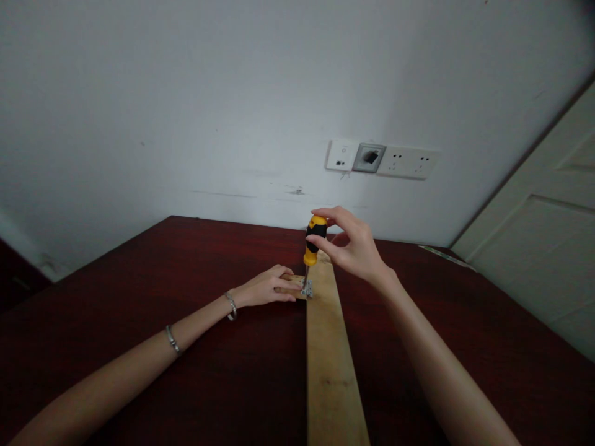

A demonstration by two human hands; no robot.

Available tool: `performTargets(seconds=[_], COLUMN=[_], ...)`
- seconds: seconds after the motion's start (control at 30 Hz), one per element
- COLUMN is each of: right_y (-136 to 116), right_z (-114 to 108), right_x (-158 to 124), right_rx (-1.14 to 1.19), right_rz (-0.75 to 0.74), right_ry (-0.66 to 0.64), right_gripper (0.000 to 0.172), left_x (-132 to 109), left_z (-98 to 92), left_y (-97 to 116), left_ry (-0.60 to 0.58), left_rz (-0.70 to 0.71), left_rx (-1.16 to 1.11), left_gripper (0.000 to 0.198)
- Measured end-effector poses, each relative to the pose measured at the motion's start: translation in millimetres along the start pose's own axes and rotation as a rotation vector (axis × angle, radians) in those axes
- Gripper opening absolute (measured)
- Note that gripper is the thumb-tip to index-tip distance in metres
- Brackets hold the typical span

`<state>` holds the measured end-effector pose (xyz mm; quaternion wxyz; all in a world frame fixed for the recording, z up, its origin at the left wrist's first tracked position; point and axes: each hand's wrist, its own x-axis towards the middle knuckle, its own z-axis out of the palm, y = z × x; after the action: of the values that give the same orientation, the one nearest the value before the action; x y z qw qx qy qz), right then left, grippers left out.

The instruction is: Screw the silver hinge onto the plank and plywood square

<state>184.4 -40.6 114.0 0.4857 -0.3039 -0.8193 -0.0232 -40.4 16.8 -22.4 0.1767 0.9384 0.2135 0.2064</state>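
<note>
The right hand (352, 244) pinches the screwdriver (317, 237) between its fingers, pointed down at the hinge (310, 288) joining block (287, 292) and plank (328, 365) on the tabletop (223, 384). The left hand (266, 287) lays slightly spread fingers over the block, though whether they grip I cannot tell; tilted pressure could make the screwdriver slip into them.

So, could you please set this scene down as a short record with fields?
Right hand: holds a yellow-and-black screwdriver by its handle
Screwdriver: near upright, tip at the metal hinge
Left hand: fingers on the small wooden piece
Long board: beside the small piece, on the dark red table
Behind: white wall with sockets
</note>
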Motion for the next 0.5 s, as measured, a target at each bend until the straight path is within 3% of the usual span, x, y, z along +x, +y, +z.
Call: performTargets(seconds=[0.13, 0.27, 0.4, 0.5], right_y=[3.5, 19.3, 49.4, 75.6], right_z=[-1.3, -4.4, -5.3, -1.4], right_x=[0.3, 1.4, -3.7, -13.3], right_rx=[0.019, 0.041, 0.101, 0.176], right_rz=[0.042, 0.125, 0.347, 0.515], right_ry=[0.114, 0.309, 0.427, 0.445], right_gripper=[0.038, 0.041, 0.045, 0.051], left_x=[0.4, 1.1, 2.0, 1.5], left_z=[-1.5, -4.5, -5.3, -3.7], left_y=[3.0, 9.5, 14.6, 15.6], left_ry=[-0.01, -0.017, -0.048, -0.073], left_rz=[-0.025, -0.082, -0.169, -0.205], left_rx=[0.001, -0.024, -0.02, -0.021], left_gripper=[0.033, 0.058, 0.083, 0.088])
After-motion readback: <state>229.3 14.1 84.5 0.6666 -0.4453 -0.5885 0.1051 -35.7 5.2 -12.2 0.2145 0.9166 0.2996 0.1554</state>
